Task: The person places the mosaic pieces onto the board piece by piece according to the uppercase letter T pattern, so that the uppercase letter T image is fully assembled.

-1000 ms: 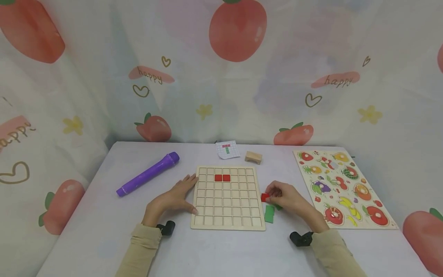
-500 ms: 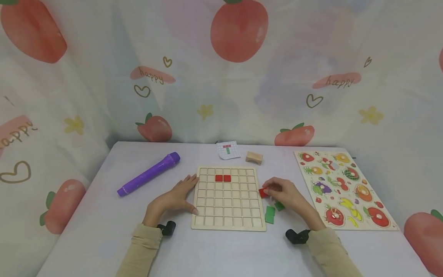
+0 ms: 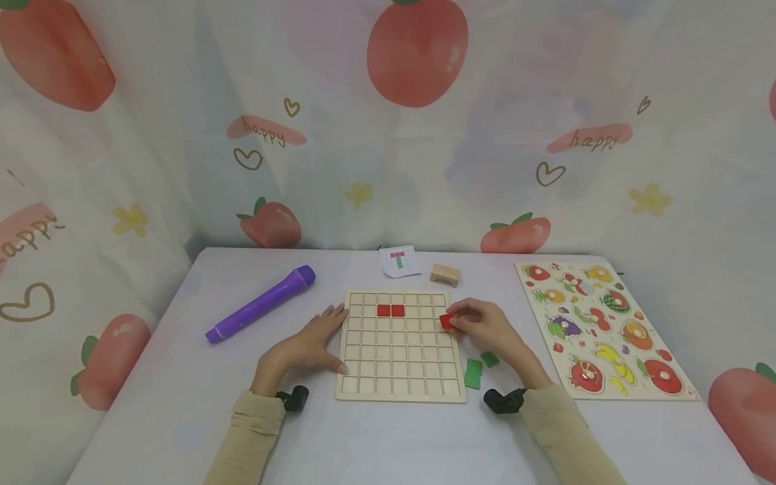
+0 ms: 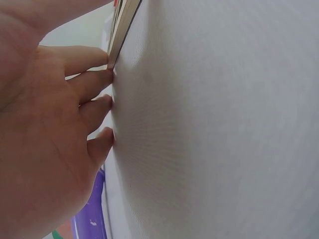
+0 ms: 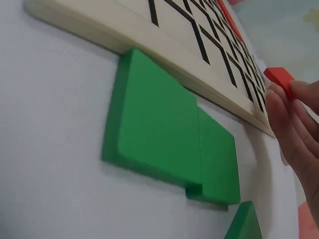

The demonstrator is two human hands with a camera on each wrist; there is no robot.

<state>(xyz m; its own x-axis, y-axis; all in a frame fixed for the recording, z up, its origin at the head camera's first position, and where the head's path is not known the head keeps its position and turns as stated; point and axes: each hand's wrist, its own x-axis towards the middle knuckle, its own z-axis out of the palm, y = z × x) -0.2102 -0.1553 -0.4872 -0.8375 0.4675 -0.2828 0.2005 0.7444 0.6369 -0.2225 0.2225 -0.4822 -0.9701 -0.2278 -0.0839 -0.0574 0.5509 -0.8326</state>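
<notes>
Between thumb and fingers my right hand (image 3: 485,328) pinches a red square tile (image 3: 446,321), held over the right edge of the wooden grid board (image 3: 400,394). In the right wrist view that red tile (image 5: 280,78) is raised above the board. Two red tiles (image 3: 391,310) sit side by side in the board's second row from the back. My left hand (image 3: 306,347) lies along the board's left edge, fingers extended and thumb touching its rim. Green tiles (image 5: 154,119) lie on the table by the board's right edge; a separate green one (image 3: 490,359) is nearer my right wrist.
Behind the board lie a paper card (image 3: 399,261) with a red and green T pattern and a small wooden block (image 3: 445,275). A purple toy microphone (image 3: 261,304) is at the left. To the right lies a fruit puzzle board (image 3: 606,330).
My right hand has lifted the red tile from the table beside the board and carried it up and left over the board's edge. The left hand stays put.
</notes>
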